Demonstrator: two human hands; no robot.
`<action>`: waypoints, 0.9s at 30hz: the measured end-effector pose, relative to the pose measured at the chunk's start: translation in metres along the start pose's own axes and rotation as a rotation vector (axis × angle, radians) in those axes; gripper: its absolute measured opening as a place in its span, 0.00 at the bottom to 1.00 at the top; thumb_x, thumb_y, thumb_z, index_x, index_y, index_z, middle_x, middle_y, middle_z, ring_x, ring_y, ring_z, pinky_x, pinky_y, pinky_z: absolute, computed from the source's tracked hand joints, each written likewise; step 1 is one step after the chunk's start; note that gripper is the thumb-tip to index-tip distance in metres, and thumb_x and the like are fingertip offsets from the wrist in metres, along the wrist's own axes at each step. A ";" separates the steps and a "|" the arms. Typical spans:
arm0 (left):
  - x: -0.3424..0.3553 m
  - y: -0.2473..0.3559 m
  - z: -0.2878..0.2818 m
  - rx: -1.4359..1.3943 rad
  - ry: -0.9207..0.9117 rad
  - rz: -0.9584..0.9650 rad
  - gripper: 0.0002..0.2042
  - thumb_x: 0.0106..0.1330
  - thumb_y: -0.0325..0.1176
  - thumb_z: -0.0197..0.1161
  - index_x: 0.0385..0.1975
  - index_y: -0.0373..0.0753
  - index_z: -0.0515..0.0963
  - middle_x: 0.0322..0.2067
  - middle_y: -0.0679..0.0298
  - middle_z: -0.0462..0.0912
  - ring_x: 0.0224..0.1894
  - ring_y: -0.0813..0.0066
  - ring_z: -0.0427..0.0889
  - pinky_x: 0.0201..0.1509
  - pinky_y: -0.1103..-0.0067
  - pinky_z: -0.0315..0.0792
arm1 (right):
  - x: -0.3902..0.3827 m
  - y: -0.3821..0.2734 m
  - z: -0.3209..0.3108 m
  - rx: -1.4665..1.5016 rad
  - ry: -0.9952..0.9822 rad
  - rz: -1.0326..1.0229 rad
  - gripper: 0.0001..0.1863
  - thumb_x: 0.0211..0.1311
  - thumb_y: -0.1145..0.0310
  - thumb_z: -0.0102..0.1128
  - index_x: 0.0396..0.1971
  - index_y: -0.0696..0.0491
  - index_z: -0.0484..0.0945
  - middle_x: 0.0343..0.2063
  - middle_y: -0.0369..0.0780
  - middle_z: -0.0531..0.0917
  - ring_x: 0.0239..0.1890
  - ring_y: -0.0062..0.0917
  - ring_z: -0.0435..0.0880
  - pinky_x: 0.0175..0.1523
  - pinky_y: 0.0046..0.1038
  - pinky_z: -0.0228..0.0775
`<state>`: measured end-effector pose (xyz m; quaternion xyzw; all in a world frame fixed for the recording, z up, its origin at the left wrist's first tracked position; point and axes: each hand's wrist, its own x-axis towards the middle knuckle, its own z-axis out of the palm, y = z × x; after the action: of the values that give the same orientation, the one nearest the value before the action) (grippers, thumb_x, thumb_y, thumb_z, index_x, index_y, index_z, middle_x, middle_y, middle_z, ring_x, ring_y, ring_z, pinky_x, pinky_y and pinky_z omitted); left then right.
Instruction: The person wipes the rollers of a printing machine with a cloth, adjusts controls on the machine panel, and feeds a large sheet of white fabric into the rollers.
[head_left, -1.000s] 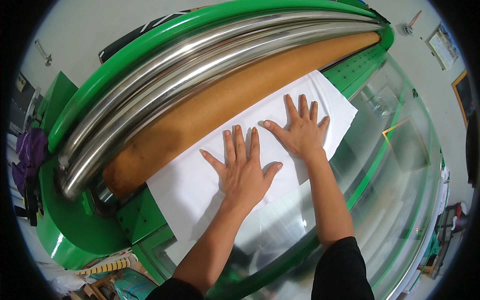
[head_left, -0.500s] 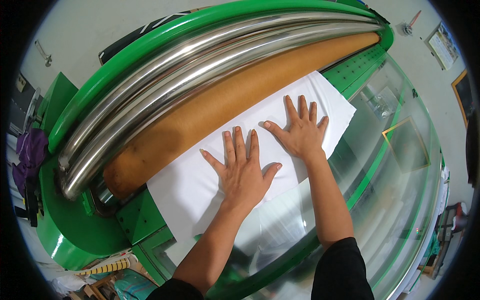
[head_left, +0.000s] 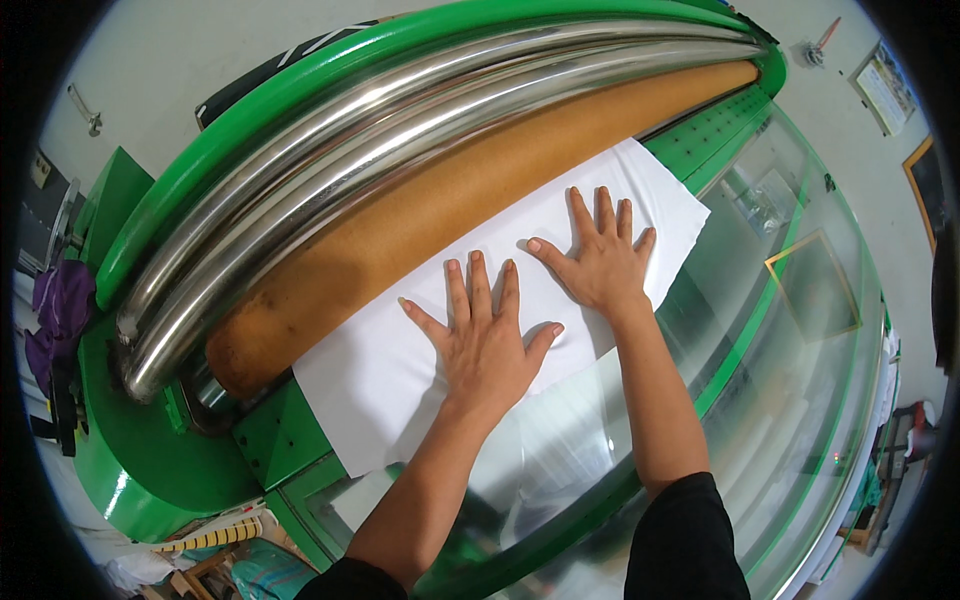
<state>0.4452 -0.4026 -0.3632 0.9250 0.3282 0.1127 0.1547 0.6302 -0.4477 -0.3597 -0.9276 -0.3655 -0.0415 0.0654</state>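
Observation:
A white cloth (head_left: pixel 365 385) lies over the green bed of a roller machine, its far edge running up to a tan, padded-looking roller (head_left: pixel 420 220). Pressed flat on the cloth, my left hand (head_left: pixel 487 345) has its fingers spread toward the roller. Farther right and a little higher, my right hand (head_left: pixel 603 258) also rests palm down on the cloth with fingers apart. Neither hand grips anything. Small wrinkles show in the cloth beyond my right fingers. Whether the cloth's far edge goes under the roller is hidden.
Two shiny metal rollers (head_left: pixel 400 130) and a green curved frame (head_left: pixel 180 190) stand beyond the tan roller. A clear glass-like table (head_left: pixel 740 330) with green strips spreads on the near right. Purple fabric (head_left: pixel 62 300) hangs at left; a teal bag (head_left: pixel 270 572) sits at lower left.
Both hands and the white cloth have shifted very slightly forward, toward the tan roller. The hands stay flat with fingers spread.

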 end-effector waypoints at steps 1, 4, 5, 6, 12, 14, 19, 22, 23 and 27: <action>0.000 -0.001 0.002 -0.008 0.027 0.011 0.43 0.69 0.63 0.64 0.77 0.39 0.65 0.80 0.43 0.52 0.84 0.42 0.40 0.67 0.20 0.21 | 0.000 0.000 0.000 0.001 0.007 -0.003 0.58 0.58 0.14 0.45 0.81 0.37 0.59 0.81 0.49 0.56 0.83 0.54 0.49 0.77 0.70 0.36; 0.000 -0.003 0.007 -0.012 0.073 0.036 0.43 0.68 0.62 0.65 0.76 0.39 0.66 0.80 0.43 0.53 0.84 0.41 0.41 0.67 0.20 0.22 | 0.002 0.002 0.002 0.008 0.039 -0.013 0.57 0.59 0.15 0.47 0.80 0.38 0.61 0.80 0.50 0.57 0.82 0.55 0.50 0.76 0.70 0.37; 0.000 -0.003 0.008 -0.006 0.065 0.031 0.43 0.69 0.61 0.65 0.76 0.39 0.66 0.80 0.43 0.53 0.84 0.41 0.42 0.67 0.20 0.23 | 0.001 0.002 0.004 0.009 0.047 -0.015 0.57 0.59 0.15 0.47 0.80 0.38 0.61 0.80 0.50 0.58 0.82 0.55 0.51 0.76 0.70 0.38; 0.002 -0.002 0.006 0.010 0.035 0.022 0.43 0.69 0.62 0.64 0.77 0.39 0.64 0.80 0.43 0.52 0.84 0.41 0.41 0.68 0.21 0.24 | 0.002 0.003 0.005 0.004 0.053 -0.019 0.56 0.59 0.15 0.47 0.80 0.38 0.61 0.80 0.50 0.58 0.82 0.55 0.51 0.76 0.70 0.38; 0.001 0.001 0.001 0.033 -0.032 -0.002 0.44 0.71 0.64 0.61 0.79 0.41 0.61 0.81 0.44 0.50 0.84 0.39 0.38 0.71 0.24 0.26 | 0.001 0.004 0.008 0.010 0.078 -0.058 0.57 0.61 0.17 0.47 0.79 0.44 0.62 0.80 0.52 0.58 0.81 0.56 0.53 0.76 0.68 0.39; 0.001 0.000 0.002 0.034 -0.021 0.005 0.44 0.71 0.64 0.61 0.79 0.41 0.61 0.81 0.44 0.50 0.84 0.39 0.37 0.71 0.24 0.26 | 0.000 0.004 0.006 0.015 0.073 -0.056 0.57 0.61 0.17 0.46 0.79 0.44 0.62 0.80 0.52 0.58 0.81 0.55 0.52 0.77 0.67 0.39; 0.001 0.000 0.002 0.029 -0.020 0.006 0.44 0.71 0.65 0.61 0.78 0.40 0.62 0.81 0.44 0.50 0.84 0.38 0.37 0.72 0.24 0.26 | 0.002 0.007 0.010 0.031 0.086 -0.063 0.57 0.60 0.16 0.46 0.79 0.43 0.62 0.80 0.51 0.58 0.82 0.55 0.52 0.78 0.66 0.38; 0.002 0.000 0.002 0.031 -0.022 0.004 0.44 0.71 0.65 0.60 0.78 0.40 0.62 0.81 0.44 0.50 0.84 0.38 0.37 0.72 0.24 0.27 | 0.002 0.008 0.010 0.038 0.087 -0.065 0.57 0.60 0.16 0.46 0.79 0.43 0.62 0.80 0.51 0.58 0.82 0.55 0.52 0.78 0.66 0.38; 0.002 0.000 0.003 0.034 -0.025 0.003 0.44 0.71 0.65 0.60 0.78 0.40 0.62 0.81 0.44 0.50 0.84 0.38 0.37 0.72 0.24 0.27 | 0.002 0.007 0.010 0.038 0.082 -0.063 0.57 0.60 0.16 0.46 0.79 0.43 0.62 0.80 0.51 0.58 0.82 0.55 0.52 0.78 0.66 0.38; 0.002 -0.001 0.003 0.035 -0.026 0.002 0.44 0.71 0.65 0.61 0.78 0.40 0.61 0.81 0.43 0.49 0.84 0.38 0.36 0.72 0.25 0.27 | 0.002 0.006 0.008 0.038 0.072 -0.061 0.57 0.60 0.16 0.46 0.80 0.43 0.61 0.80 0.51 0.58 0.82 0.54 0.52 0.79 0.65 0.38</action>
<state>0.4476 -0.4013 -0.3660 0.9292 0.3273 0.0953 0.1428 0.6360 -0.4501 -0.3679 -0.9126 -0.3916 -0.0697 0.0945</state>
